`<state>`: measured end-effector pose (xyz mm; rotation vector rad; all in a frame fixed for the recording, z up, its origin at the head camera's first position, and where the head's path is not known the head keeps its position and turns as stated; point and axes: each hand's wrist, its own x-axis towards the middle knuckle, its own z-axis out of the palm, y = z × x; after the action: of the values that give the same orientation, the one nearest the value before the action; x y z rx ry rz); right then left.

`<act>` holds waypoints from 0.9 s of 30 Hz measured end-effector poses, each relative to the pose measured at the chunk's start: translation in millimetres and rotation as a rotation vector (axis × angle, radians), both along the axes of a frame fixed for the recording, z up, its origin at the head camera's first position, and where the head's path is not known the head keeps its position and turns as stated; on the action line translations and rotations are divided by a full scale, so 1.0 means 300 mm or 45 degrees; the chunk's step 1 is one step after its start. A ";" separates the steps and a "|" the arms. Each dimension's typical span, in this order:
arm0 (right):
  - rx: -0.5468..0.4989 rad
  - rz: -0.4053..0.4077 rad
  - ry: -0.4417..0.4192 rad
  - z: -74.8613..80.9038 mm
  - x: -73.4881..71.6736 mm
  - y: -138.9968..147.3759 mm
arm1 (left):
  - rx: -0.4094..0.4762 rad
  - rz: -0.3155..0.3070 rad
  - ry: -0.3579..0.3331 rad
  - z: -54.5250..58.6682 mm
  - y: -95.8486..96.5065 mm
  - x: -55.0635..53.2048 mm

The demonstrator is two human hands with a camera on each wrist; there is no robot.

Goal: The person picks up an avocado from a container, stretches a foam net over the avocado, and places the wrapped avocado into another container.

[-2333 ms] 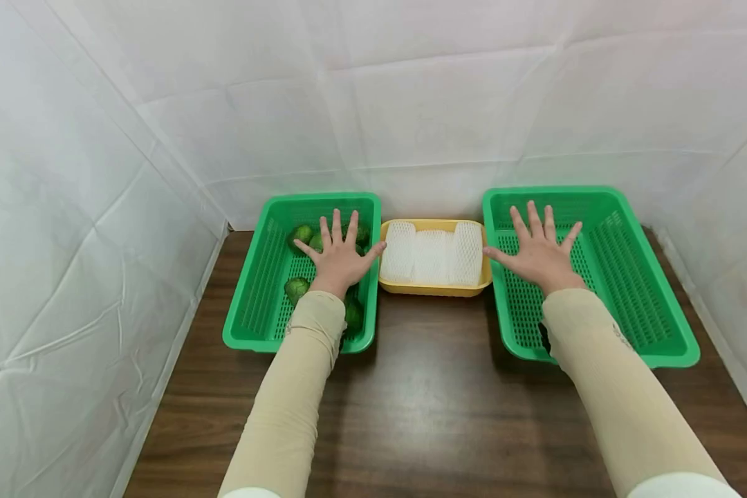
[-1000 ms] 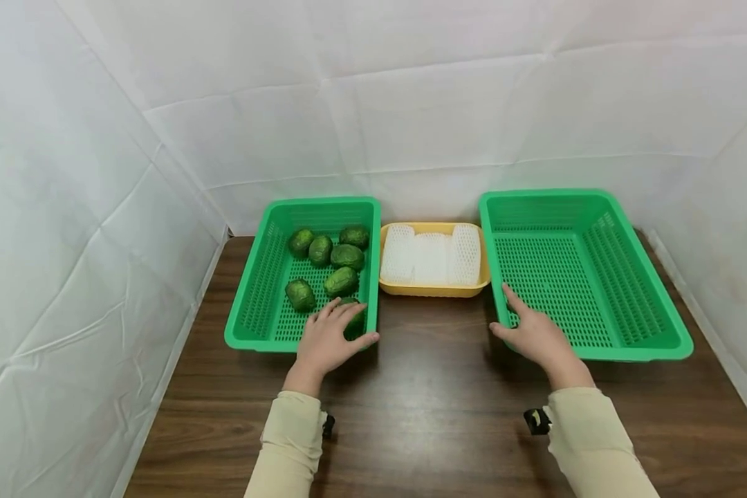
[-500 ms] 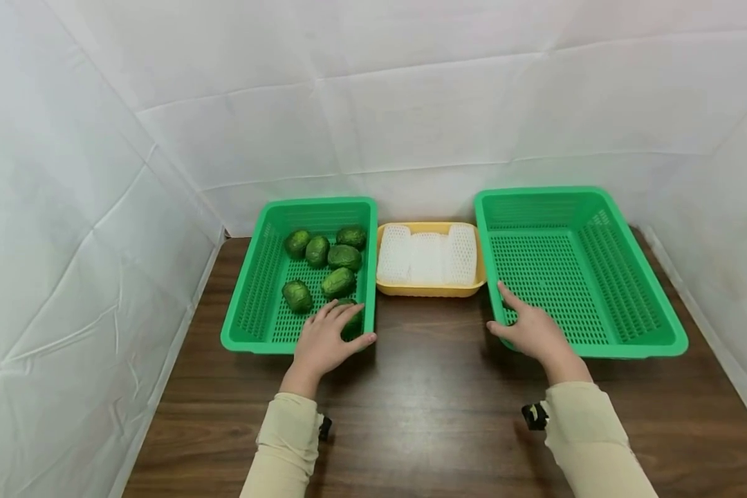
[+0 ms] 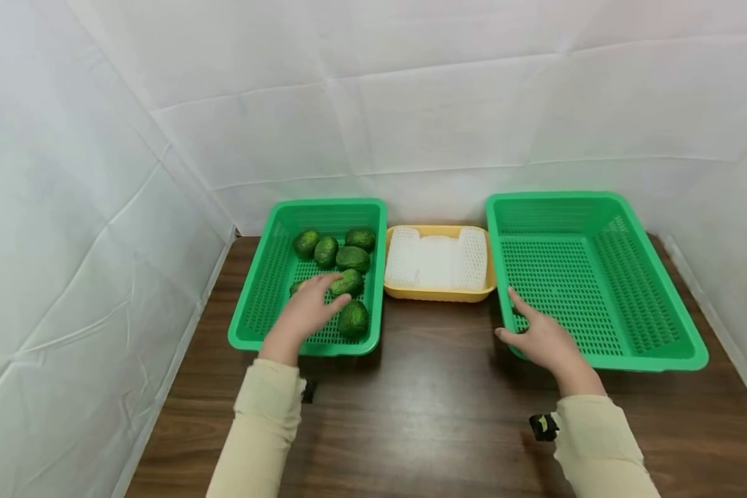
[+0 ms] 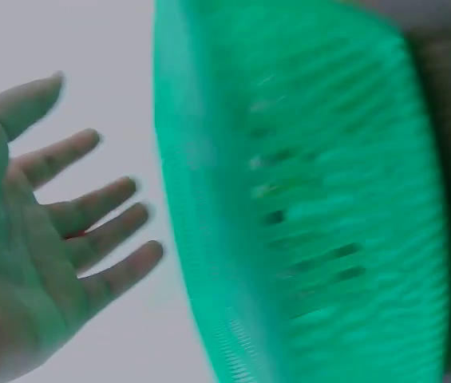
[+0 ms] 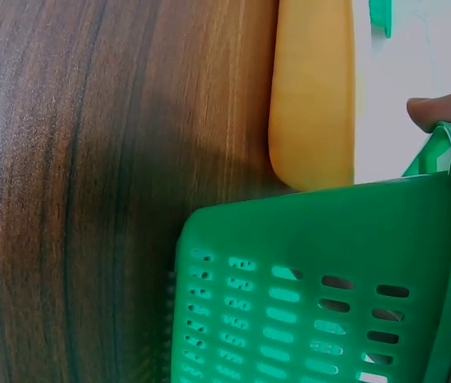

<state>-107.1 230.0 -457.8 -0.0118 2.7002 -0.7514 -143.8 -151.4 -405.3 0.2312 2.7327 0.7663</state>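
Observation:
In the head view my left hand (image 4: 306, 310) is over the left green basket (image 4: 247, 304), fingers spread. Several dark green avocados lie in that basket. One avocado (image 4: 348, 283) shows just past my fingertips, another avocado (image 4: 353, 319) lies to the right of the thumb, and a third avocado (image 4: 295, 287) is mostly hidden behind the hand. The left wrist view shows the same hand (image 5: 41, 231) with nothing in it, beside the blurred basket wall (image 5: 329, 207). My right hand (image 4: 544, 339) rests at the near left corner of the right green basket (image 4: 635, 361), fingers loosely extended over its rim.
Between the baskets stands a yellow tray (image 4: 438, 295) with white foam net sleeves (image 4: 438, 261) in it. Both baskets and the tray are on a brown wood-grain table (image 4: 423, 415). White sheeting (image 4: 436, 117) encloses the back and sides.
Both hands, first spread out above the baskets, came down to the baskets' near inner corners. My left hand then moved left and forward over the avocados. The right hand stays at its rim.

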 end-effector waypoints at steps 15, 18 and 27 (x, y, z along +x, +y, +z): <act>0.005 0.003 0.011 -0.005 0.002 0.000 | -0.512 -0.142 -0.563 -0.014 0.056 -0.215; -0.003 0.004 0.005 -0.004 0.005 -0.002 | -0.550 -0.082 -0.661 -0.038 0.059 -0.217; -0.016 -0.004 0.012 0.001 0.006 0.000 | -0.578 0.021 -0.629 -0.036 0.084 -0.205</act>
<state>-105.2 229.9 -457.6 -0.0138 2.7054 -0.7713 -205.3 -126.3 -416.2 -0.0743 2.3466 0.1546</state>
